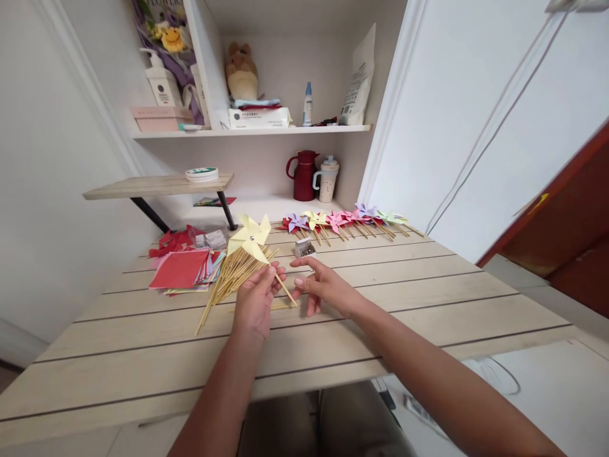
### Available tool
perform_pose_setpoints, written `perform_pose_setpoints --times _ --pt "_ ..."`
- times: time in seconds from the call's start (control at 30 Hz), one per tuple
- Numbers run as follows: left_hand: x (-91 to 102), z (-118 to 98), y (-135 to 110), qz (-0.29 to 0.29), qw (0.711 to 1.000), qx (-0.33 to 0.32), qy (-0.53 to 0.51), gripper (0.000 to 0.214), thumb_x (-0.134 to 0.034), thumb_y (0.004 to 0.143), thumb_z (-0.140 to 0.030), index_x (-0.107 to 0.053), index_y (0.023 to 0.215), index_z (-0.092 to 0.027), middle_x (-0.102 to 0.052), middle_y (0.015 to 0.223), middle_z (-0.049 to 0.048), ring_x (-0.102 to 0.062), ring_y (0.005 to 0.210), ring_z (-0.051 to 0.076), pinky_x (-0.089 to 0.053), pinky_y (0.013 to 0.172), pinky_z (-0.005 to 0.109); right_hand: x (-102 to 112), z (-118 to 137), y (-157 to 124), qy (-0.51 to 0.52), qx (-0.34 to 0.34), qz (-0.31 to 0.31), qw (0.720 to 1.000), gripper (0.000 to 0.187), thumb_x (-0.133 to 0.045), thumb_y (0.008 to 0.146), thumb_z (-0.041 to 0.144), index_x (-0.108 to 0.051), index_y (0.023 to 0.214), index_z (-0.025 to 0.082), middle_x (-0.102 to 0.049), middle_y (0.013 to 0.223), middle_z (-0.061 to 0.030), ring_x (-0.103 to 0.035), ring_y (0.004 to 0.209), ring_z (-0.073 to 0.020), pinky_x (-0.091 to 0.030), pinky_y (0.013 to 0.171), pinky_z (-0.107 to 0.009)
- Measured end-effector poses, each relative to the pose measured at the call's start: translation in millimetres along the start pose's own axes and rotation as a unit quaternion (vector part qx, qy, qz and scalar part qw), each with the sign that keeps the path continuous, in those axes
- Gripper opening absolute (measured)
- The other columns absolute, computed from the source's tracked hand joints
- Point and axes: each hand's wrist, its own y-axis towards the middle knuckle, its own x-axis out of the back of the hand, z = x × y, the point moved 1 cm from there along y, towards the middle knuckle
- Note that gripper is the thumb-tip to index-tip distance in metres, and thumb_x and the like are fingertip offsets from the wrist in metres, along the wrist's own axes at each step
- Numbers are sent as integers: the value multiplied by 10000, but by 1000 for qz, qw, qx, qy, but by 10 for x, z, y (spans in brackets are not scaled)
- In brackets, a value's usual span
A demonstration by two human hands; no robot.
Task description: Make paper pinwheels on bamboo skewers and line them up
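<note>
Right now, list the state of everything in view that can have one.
Yellow pinwheel: assembled, stick pinched in left hand.
Right hand: open, beside the stick's end.
Loose sticks: piled flat on table.
Paper squares: stacked, unfolded.
Pinwheel row: finished, lying down.
Small box: open.

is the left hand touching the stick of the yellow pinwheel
Touching. The head view shows the left hand pinching the stick of the yellow pinwheel and holding it above the table.

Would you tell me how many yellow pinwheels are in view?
2 yellow pinwheels: one in the left hand, one in the pinwheel row at the table's back; overlap may hide more.
</note>
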Motion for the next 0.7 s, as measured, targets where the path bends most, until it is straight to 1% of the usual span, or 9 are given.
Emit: perform_pose_setpoints --times 0.1,0.2,0.27,0.37,0.4,0.47,0.5,0.6,0.7 --pt "10 0 7 -7 1000 -10 -2 326 -897 648 -275 -776 911 -124 -757 865 84 -679 795 146 -531 797 280 -4 -40 24 -13 -5 2 1000 473 -749 811 458 -496 1143 236 -747 727 27 -663 431 -136 -405 390 -180" --pt "10 -3 8 -10 1000 -17 -3 357 -909 626 -294 -777 911 -123 -759 866 85 -684 802 147 -529 789 271 -10 -106 63 -25 -12 2 1000 403 -781 775 382 -498 1022 233 -716 653 55 -645 425 -125 -385 400 -168" --pt "-4 -3 5 -4 1000 -26 11 385 -920 604 -326 -777 900 -126 -760 872 83 -684 796 149 -531 781 275 -21 -155 97 -15 -9 7 1000 385 -801 741 331 -523 984 224 -714 648 54 -644 445 -118 -402 425 -170" --pt "-35 15 3 -3 998 -49 43 421 -933 560 -374 -777 866 -130 -764 929 83 -677 776 148 -539 789 301 -57 -224 159 32 19 34 999 428 -860 644 278 -578 958 205 -716 633 42 -660 513 -125 -480 512 -204" --pt "-44 25 4 -7 997 -58 53 425 -932 553 -388 -776 855 -132 -765 953 83 -676 781 149 -540 794 307 -72 -244 181 44 23 39 998 443 -888 595 268 -594 918 195 -712 619 36 -654 521 -127 -494 528 -216" --pt "-54 48 10 -11 994 -82 77 411 -918 571 -414 -775 839 -137 -767 971 84 -678 815 158 -534 795 304 -95 -274 219 63 21 20 998 390 -900 554 285 -601 782 180 -685 581 29 -617 495 -118 -487 504 -222" --pt "-56 57 13 -11 991 -96 91 400 -907 591 -423 -776 841 -140 -769 975 84 -679 836 164 -531 797 301 -105 -281 231 67 21 10 997 363 -893 557 293 -598 734 177 -682 584 21 -610 499 -115 -493 500 -226" --pt "-47 66 18 -13 982 -140 126 367 -871 656 -433 -783 879 -155 -773 983 76 -672 859 164 -526 790 291 -118 -266 238 67 30 -18 997 297 -856 592 284 -598 697 180 -690 625 10 -610 519 -114 -512 492 -234" --pt "-40 44 17 -15 976 -165 139 358 -854 680 -436 -785 898 -160 -772 939 63 -650 804 143 -520 752 270 -113 -226 219 57 46 -29 997 269 -825 633 250 -618 793 189 -700 647 22 -620 511 -119 -517 487 -235"
